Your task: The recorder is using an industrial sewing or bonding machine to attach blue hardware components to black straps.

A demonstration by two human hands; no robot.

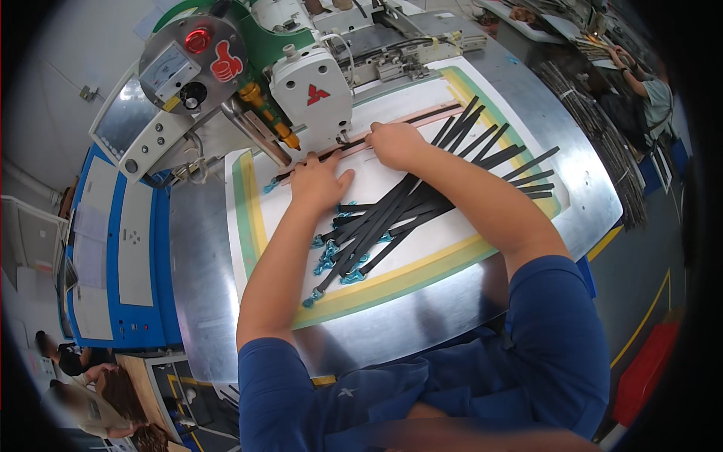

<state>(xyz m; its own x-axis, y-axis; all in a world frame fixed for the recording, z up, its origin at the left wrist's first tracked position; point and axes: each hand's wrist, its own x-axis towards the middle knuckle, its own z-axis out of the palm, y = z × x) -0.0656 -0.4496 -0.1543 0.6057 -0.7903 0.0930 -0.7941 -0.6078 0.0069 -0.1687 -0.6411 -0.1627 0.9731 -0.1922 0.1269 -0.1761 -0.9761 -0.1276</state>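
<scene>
A thin black strap lies along a long pinkish strip under the white head of a sewing machine. My left hand rests on the strap's left part, fingers spread and thumb apart. Just right of the needle area, my right hand has its fingers curled down at the strap; its fingertips are partly hidden. At the strap's left end is a blue plastic-covered piece. Below my hands, several black straps lie crossed in a pile, many with similar blue-wrapped ends.
The white work sheet has yellow and green taped borders and sits on a metal table. A control panel with a red button and a brass-coloured cylinder stand left of the machine head. Other people work at far left and far right.
</scene>
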